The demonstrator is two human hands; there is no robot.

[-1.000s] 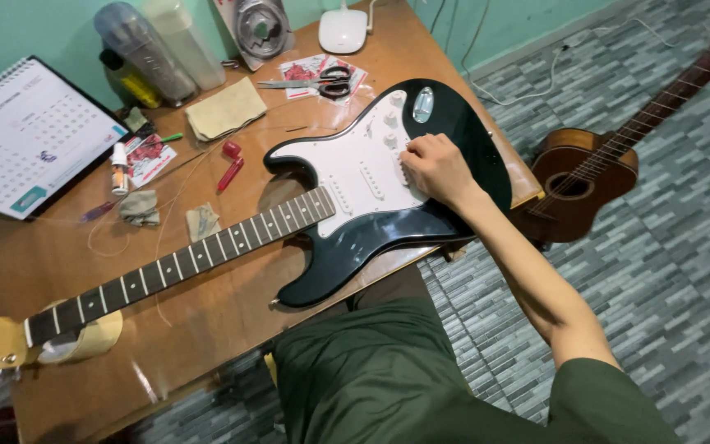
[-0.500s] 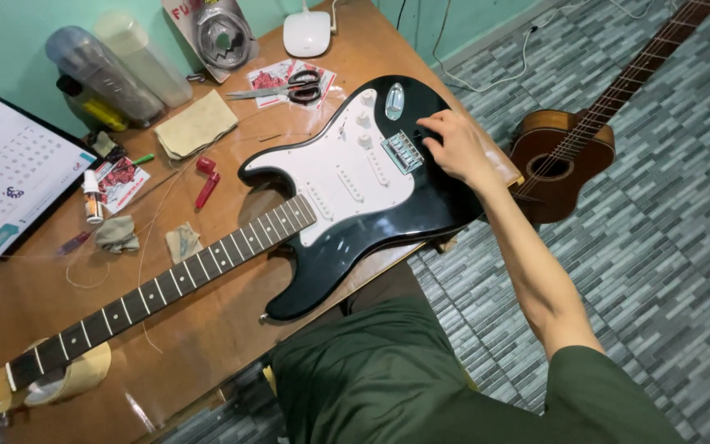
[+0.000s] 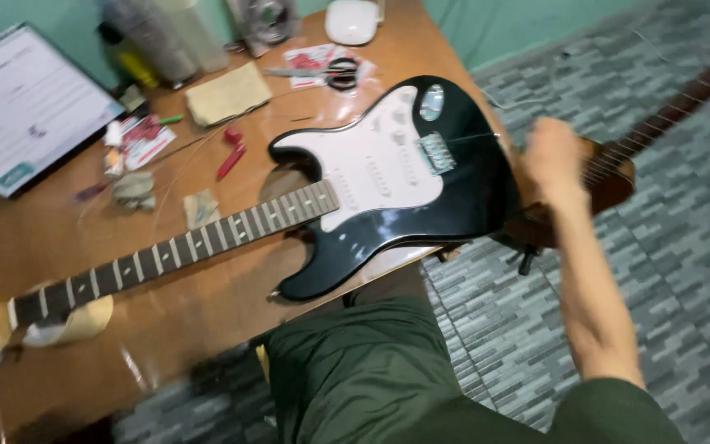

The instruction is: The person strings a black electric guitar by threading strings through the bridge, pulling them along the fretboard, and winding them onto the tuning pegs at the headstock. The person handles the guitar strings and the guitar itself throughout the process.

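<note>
So the right hand (image 3: 554, 156) has been pulled off the black electric guitar (image 3: 421, 189) past the desk (image 3: 207, 304) edge, grip blurred, possibly pinching a thin string, can't tell.

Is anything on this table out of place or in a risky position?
Yes. The black electric guitar lies with its lower body past the table edge, over the person's lap. The right hand is off it, blurred, beside the body.

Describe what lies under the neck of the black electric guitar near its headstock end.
A pale yellowish pad props the electric guitar neck near the headstock, resting on the wooden table. The part of the pad beneath the neck is covered, so its full shape cannot be seen.
</note>
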